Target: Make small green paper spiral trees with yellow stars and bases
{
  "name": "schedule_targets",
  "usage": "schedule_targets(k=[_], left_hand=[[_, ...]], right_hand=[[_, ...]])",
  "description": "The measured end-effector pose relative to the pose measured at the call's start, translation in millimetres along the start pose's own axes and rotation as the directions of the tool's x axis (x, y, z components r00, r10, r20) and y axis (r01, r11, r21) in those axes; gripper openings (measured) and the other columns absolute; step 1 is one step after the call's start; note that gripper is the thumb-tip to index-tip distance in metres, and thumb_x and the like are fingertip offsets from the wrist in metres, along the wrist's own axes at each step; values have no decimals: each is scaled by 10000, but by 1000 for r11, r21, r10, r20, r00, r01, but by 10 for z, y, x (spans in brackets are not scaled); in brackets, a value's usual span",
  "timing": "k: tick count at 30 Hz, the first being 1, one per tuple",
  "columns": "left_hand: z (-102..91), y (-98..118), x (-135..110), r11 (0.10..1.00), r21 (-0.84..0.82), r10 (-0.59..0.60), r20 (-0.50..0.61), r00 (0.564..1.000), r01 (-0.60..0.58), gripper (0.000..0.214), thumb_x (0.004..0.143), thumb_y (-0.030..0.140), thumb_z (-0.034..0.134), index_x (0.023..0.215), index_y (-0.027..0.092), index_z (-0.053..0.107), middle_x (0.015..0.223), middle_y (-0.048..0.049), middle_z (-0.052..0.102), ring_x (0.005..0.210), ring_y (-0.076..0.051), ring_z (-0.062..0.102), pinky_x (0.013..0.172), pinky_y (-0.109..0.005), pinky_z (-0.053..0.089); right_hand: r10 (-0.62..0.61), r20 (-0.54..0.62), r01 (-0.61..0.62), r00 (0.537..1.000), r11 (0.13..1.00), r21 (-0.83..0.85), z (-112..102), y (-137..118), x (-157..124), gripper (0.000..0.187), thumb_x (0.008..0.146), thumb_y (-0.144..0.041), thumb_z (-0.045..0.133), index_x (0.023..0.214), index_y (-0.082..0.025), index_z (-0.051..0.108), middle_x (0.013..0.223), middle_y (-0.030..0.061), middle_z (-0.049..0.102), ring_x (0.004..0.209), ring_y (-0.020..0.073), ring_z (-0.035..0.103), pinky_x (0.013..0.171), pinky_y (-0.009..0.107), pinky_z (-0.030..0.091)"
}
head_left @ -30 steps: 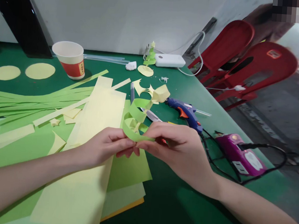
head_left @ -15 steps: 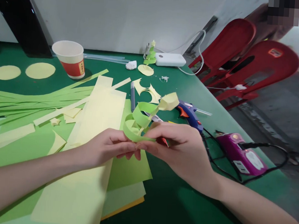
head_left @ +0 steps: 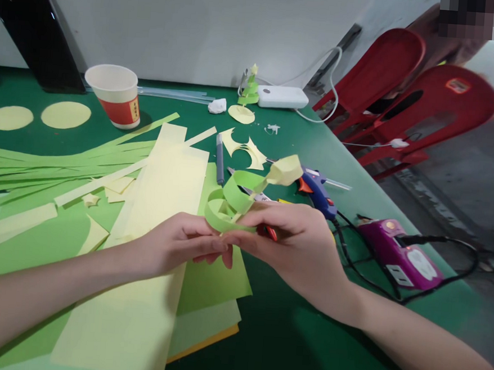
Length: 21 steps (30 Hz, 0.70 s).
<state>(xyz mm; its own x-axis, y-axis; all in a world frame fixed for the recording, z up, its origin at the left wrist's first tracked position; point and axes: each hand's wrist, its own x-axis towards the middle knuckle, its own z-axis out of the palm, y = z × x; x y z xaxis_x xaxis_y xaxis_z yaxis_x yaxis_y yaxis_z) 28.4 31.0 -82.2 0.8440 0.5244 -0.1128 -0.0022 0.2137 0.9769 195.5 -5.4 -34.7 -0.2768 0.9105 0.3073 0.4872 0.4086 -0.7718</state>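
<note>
Between my two hands is a curled green paper strip (head_left: 243, 186), looped round a thin pale stem that ends in a folded yellow paper piece (head_left: 286, 169). My left hand (head_left: 184, 238) pinches the lower loop from the left. From the right, my right hand (head_left: 295, 250) grips the strip's end between thumb and fingers, and the two thumbs meet. Behind my right hand, scissors (head_left: 261, 196) lie partly hidden. A finished-looking spiral paper tree (head_left: 249, 89) stands on a round yellow base (head_left: 240, 114) at the back.
Green strips (head_left: 62, 161) and yellow sheets (head_left: 161, 201) cover the table's left. A paper cup (head_left: 117, 102), two yellow paper discs (head_left: 66, 115), a grey pen (head_left: 220, 159), a blue glue gun (head_left: 319, 193) and a purple power block (head_left: 400, 255) surround them. Red chairs (head_left: 442, 114) stand right.
The folded yellow piece and upper loop have shifted slightly right. My hands keep nearly the same grip, and the view has tilted a little.
</note>
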Motion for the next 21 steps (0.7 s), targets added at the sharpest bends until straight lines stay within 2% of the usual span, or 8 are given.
schedule_targets(k=[9,14,17,21], left_hand=[[-9,-35,2,999,42,21,33,999,-23,473,806,563,479,713,132,650,556,36,370,525,-88,342,496,-235,240],[-13,-44,7,996,75,49,61,997,-53,443,840,518,462,713,132,637,569,30,378,530,-94,348,497,-234,247],[-11,-40,7,995,83,48,61,997,-53,441,848,508,456,708,129,635,562,29,376,525,-93,329,493,-234,235],[-7,-43,4,995,93,17,40,999,-21,454,835,528,460,724,131,651,576,16,392,549,-106,347,503,-238,245]], right_hand=[[4,-12,-4,1000,1000,-11,3,-16,7,286,755,-329,646,529,-155,660,401,-23,504,376,35,317,343,183,258],[74,-25,-74,997,997,8,11,-12,17,314,728,-379,662,515,-155,606,377,-45,399,379,37,277,338,183,240],[149,-41,-148,988,988,38,16,-12,23,353,681,-405,695,506,-156,516,393,-60,337,377,35,275,327,183,215],[180,-49,-173,982,977,123,32,-7,23,375,643,-373,730,553,-168,429,533,-50,417,407,21,281,338,179,223]])
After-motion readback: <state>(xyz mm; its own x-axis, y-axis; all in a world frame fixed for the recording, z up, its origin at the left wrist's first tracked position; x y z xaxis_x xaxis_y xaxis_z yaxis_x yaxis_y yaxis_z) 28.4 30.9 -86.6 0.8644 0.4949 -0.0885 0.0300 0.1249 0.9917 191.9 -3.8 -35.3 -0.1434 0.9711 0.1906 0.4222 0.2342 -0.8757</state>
